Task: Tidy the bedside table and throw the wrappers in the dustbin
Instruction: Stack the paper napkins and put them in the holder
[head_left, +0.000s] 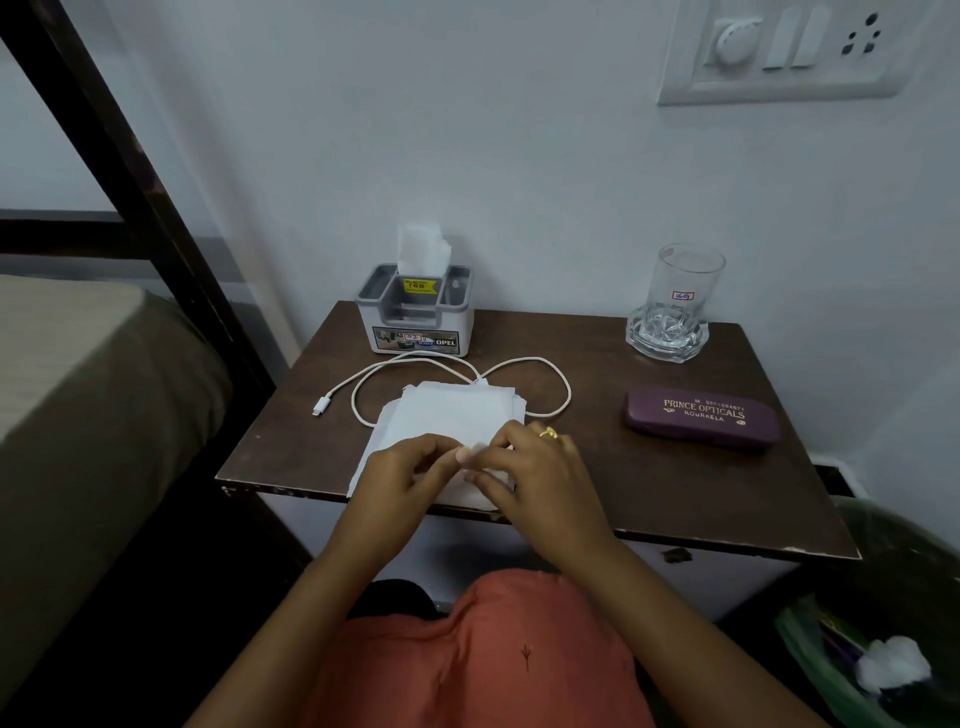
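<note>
White tissues lie stacked on the dark brown bedside table, near its front edge. My left hand and my right hand meet over the stack's near side, and both pinch a corner of the top tissue between thumb and fingers. A white charging cable loops behind and partly under the stack. At the lower right stands a dark dustbin with a green liner and crumpled white paper inside.
A grey tissue holder with tissues upright in it stands at the table's back left. A clear glass sits at the back right, a purple spectacle case in front of it. A bed lies to the left.
</note>
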